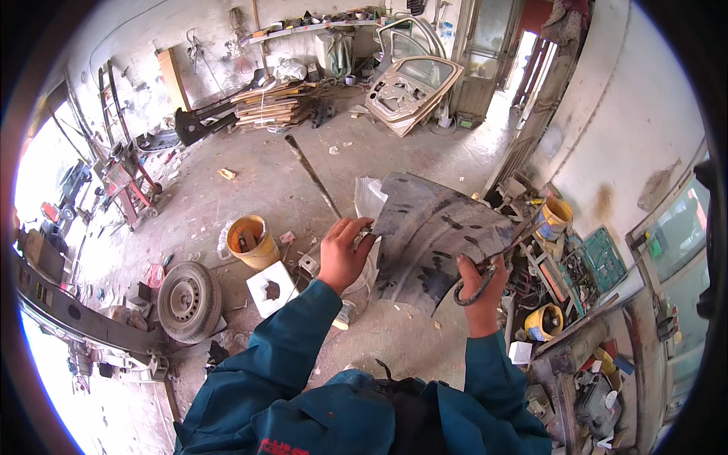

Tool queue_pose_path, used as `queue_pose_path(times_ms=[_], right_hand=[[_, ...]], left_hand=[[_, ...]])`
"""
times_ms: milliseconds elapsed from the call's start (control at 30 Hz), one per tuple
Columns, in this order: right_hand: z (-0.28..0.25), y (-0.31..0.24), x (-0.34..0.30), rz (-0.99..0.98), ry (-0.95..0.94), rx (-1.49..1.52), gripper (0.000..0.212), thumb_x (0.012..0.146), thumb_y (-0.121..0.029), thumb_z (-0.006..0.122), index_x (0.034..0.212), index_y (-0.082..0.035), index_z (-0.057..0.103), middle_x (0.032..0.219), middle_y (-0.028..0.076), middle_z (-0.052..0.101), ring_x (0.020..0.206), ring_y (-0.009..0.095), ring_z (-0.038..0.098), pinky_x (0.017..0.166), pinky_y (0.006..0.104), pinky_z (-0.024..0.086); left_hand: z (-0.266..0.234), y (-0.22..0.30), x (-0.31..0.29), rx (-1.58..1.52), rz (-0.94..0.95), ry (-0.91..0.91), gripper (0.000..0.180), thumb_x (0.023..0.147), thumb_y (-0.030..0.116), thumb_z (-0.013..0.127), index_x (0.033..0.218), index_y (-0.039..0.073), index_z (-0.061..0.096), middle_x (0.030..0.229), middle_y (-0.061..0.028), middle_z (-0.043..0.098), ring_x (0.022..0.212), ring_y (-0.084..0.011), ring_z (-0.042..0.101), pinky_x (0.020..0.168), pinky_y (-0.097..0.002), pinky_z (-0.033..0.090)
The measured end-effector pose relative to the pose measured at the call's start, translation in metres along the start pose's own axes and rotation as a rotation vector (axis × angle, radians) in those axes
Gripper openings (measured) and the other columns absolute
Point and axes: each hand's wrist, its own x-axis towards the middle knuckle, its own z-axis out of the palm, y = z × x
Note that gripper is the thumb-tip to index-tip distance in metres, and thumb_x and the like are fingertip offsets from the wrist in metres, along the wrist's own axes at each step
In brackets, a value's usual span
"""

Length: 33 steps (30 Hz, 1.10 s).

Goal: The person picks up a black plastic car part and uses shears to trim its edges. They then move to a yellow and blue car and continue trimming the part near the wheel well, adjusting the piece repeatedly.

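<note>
A dark grey, bent sheet (440, 235) with black smears is held up in front of me at chest height. My left hand (345, 254) is closed at its left edge, thumb and fingers pinching it. At the lower right edge, my right hand (481, 296) is closed round a pair of scissors (472, 287), whose dark looped handle shows at the fingers. The right thumb lies against the sheet. The blades are hard to make out beside the sheet's right corner.
A yellow bucket (253, 243), a white box with a hole (273, 290) and a wheel (189, 302) stand left. Another yellow bucket (554, 218), a green crate (604, 258) and scrap lie right. A car door (413, 89) leans at the back beside stacked cardboard (273, 105).
</note>
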Motion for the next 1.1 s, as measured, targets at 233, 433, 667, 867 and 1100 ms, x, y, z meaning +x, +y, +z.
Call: queue_pose_path(times_ms=[233,433,667,867,1100], right_hand=[[0.002,0.004,-0.001,-0.004,0.029,0.018,0.049,0.092,-0.016,0.080,0.135,0.003,0.066,0.123,0.011,0.074,0.109,0.021,0.069,0.098,0.0382,0.053],[0.003,0.014,0.001,0.013,0.034,-0.075,0.048,0.092,-0.017,0.081,0.132,0.004,0.066,0.122,0.013,0.075,0.106,0.021,0.069,0.098,0.0367,0.053],[0.009,0.032,0.003,0.205,0.037,-0.011,0.043,0.094,-0.010,0.077,0.134,0.003,0.064,0.116,0.009,0.075,0.102,0.017,0.070,0.093,0.0324,0.055],[0.019,0.050,0.007,0.174,0.000,-0.123,0.040,0.093,-0.010,0.076,0.130,0.004,0.065,0.110,0.010,0.077,0.097,0.017,0.071,0.088,0.0327,0.057],[0.033,0.077,0.008,0.305,0.002,-0.199,0.029,0.094,-0.013,0.078,0.115,0.003,0.068,0.098,0.007,0.075,0.088,0.016,0.068,0.081,0.0325,0.054]], left_hand=[[0.002,-0.004,-0.001,-0.009,0.007,-0.003,0.031,0.086,0.006,0.084,0.116,0.006,0.075,0.104,-0.0141,0.075,0.096,-0.0376,0.072,0.083,-0.0443,0.058],[0.006,-0.012,-0.003,-0.009,-0.012,-0.039,0.030,0.086,0.005,0.083,0.115,0.005,0.075,0.105,-0.0147,0.075,0.097,-0.0386,0.072,0.084,-0.0444,0.058],[0.005,-0.032,-0.001,-0.294,-0.166,-0.270,0.037,0.087,0.003,0.078,0.124,0.001,0.073,0.111,-0.0147,0.074,0.106,-0.0316,0.071,0.096,-0.0399,0.055],[0.008,-0.050,0.012,-0.769,-0.450,-0.523,0.036,0.098,0.008,0.074,0.131,-0.005,0.071,0.123,-0.0073,0.075,0.111,-0.0131,0.063,0.101,-0.0339,0.050],[0.034,-0.074,0.022,-0.532,-0.615,-0.649,0.033,0.104,0.019,0.077,0.125,-0.006,0.073,0.101,-0.0035,0.078,0.090,-0.0083,0.062,0.083,-0.0306,0.054]])
